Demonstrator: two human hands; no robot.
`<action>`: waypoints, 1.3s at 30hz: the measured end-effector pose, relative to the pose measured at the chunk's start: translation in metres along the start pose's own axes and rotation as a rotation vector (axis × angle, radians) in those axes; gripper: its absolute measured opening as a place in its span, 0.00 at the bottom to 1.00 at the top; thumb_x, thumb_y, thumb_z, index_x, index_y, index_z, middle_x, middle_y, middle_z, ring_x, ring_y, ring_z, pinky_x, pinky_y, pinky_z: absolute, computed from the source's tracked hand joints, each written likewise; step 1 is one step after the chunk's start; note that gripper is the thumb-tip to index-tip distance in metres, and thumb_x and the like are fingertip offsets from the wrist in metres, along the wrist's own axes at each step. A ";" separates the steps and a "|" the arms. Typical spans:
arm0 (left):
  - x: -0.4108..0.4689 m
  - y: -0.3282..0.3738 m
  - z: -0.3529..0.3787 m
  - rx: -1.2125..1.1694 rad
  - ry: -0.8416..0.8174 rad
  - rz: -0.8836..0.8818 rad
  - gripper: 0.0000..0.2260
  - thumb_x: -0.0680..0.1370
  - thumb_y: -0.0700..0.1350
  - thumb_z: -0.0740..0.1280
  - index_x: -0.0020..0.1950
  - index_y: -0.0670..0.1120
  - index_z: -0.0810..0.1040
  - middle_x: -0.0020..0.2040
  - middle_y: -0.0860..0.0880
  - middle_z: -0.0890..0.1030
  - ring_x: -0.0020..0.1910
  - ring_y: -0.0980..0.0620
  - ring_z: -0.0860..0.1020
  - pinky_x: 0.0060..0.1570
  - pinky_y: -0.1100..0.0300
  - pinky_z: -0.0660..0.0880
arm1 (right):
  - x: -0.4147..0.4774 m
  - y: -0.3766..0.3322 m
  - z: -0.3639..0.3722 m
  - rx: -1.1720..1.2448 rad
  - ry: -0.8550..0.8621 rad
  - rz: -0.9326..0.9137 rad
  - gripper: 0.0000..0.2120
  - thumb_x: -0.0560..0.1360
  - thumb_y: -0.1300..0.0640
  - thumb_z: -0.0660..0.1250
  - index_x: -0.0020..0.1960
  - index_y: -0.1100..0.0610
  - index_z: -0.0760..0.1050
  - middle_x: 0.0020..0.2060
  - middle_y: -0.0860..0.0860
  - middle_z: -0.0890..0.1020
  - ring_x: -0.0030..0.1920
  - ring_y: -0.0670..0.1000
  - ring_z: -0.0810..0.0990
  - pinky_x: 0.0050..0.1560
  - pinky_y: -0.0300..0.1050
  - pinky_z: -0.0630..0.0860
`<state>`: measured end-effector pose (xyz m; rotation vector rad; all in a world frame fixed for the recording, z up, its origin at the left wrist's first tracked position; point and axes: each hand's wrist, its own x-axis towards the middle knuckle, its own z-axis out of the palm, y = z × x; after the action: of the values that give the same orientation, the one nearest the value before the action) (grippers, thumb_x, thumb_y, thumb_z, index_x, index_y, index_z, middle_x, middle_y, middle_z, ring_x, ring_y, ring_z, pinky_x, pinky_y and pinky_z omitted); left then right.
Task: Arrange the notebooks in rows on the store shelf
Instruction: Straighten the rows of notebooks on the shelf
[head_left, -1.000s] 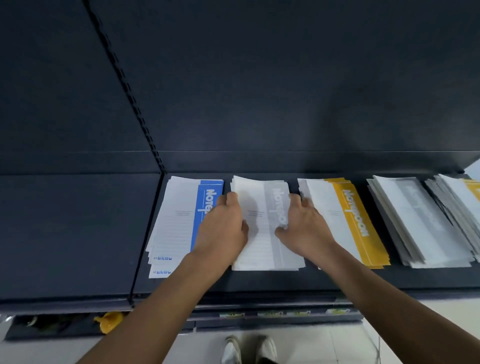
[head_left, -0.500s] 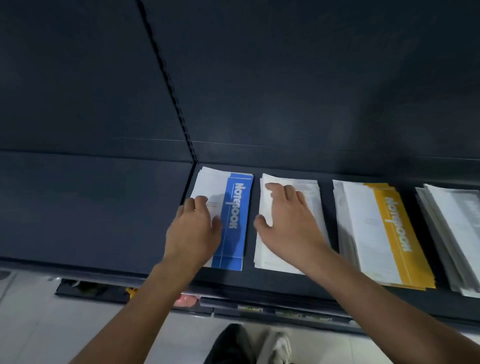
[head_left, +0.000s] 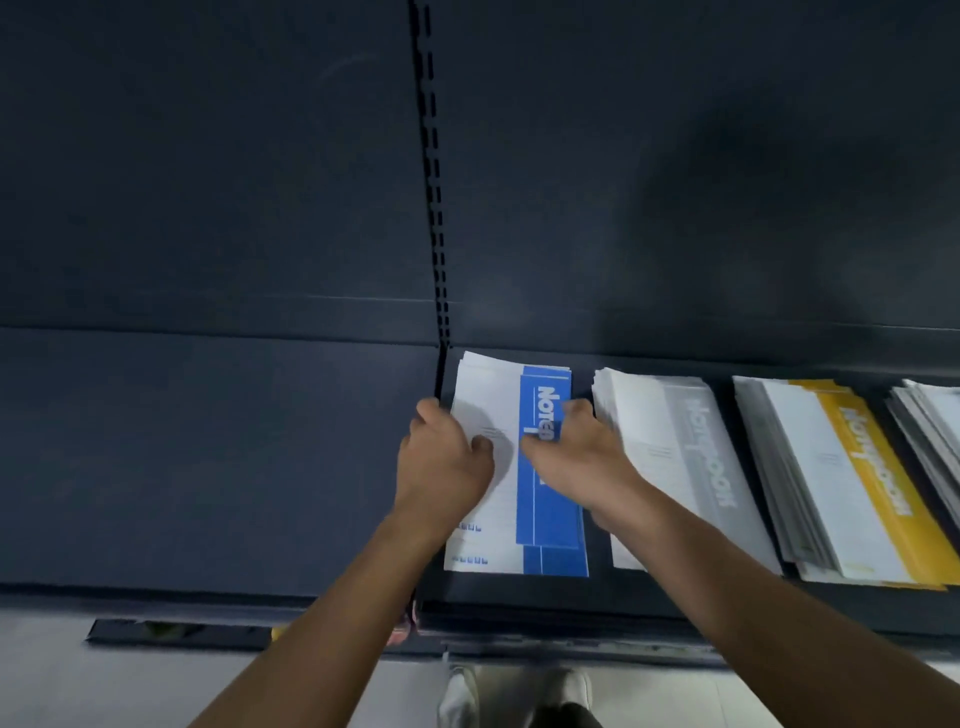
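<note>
Stacks of notebooks lie side by side on the dark shelf (head_left: 519, 592). The leftmost stack is white with a blue band (head_left: 548, 514). My left hand (head_left: 441, 462) grips its left edge, fingers curled down the side and thumb on the cover. My right hand (head_left: 576, 457) holds its right edge, thumb on the blue band and fingers down in the gap beside the grey stack (head_left: 691, 467). Further right lie a yellow-banded stack (head_left: 852, 483) and a grey-white stack (head_left: 935, 415) cut off by the frame edge.
A slotted upright (head_left: 434, 208) divides the shelving; the blue stack sits just right of it. The left bay (head_left: 208, 457) is bare dark shelf. A lower shelf edge (head_left: 176, 631) and my shoes (head_left: 462, 696) show on the pale floor below.
My right hand left the grey stack and moved left onto the blue stack's right edge. My left hand shifted to its left edge. The view swung left.
</note>
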<state>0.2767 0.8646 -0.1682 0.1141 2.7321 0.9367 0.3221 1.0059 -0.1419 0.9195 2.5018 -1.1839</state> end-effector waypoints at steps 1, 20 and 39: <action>0.003 0.004 0.000 -0.007 -0.024 -0.041 0.21 0.79 0.50 0.67 0.63 0.41 0.62 0.59 0.41 0.74 0.56 0.41 0.76 0.52 0.52 0.73 | 0.000 0.000 0.002 -0.007 -0.004 -0.009 0.30 0.74 0.46 0.66 0.72 0.54 0.62 0.57 0.49 0.75 0.52 0.51 0.79 0.38 0.42 0.75; -0.008 -0.001 -0.027 -0.549 -0.031 0.300 0.14 0.81 0.39 0.65 0.55 0.55 0.63 0.52 0.58 0.80 0.50 0.64 0.79 0.42 0.74 0.73 | -0.015 0.004 -0.011 0.489 0.108 -0.175 0.24 0.76 0.56 0.68 0.60 0.41 0.55 0.48 0.42 0.84 0.42 0.43 0.85 0.32 0.35 0.78; -0.029 -0.009 -0.031 -0.260 0.130 0.499 0.18 0.83 0.54 0.57 0.72 0.57 0.59 0.56 0.64 0.73 0.52 0.63 0.75 0.49 0.58 0.76 | -0.046 0.015 -0.001 0.406 0.282 -0.395 0.16 0.79 0.59 0.66 0.56 0.43 0.63 0.48 0.40 0.81 0.43 0.39 0.83 0.35 0.39 0.81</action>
<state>0.2967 0.8348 -0.1438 0.7350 2.7134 1.4641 0.3675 0.9937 -0.1303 0.7340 2.8114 -1.8546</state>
